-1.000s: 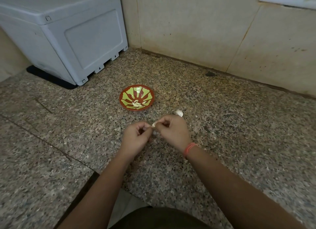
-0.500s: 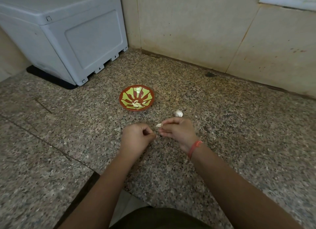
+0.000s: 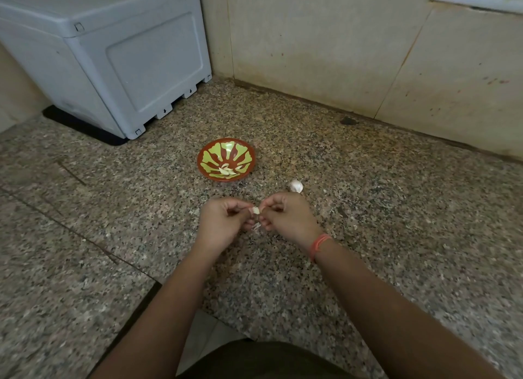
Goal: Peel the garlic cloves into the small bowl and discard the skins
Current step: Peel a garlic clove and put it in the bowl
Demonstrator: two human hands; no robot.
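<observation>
A small red bowl [image 3: 209, 153] with green petal marks sits on the granite counter and holds several peeled cloves [image 3: 227, 170]. Just in front of it, my left hand [image 3: 223, 223] and my right hand [image 3: 288, 217] meet fingertip to fingertip, both pinching one pale garlic clove [image 3: 255, 210]. A thin strip of skin [image 3: 256, 226] hangs below the clove between the hands. Part of a garlic bulb [image 3: 296, 185] lies on the counter just beyond my right hand.
A grey plastic box [image 3: 113, 56] stands at the back left on a black mat. Tiled walls close the back, with a dark spot [image 3: 348, 120] at their foot. The counter's front edge has a notch [image 3: 158, 291] near my left forearm.
Half a second ago the hands were apart, the clove in my right fingertips. Now they have come together again on the clove, and a strip of skin hangs loose.
</observation>
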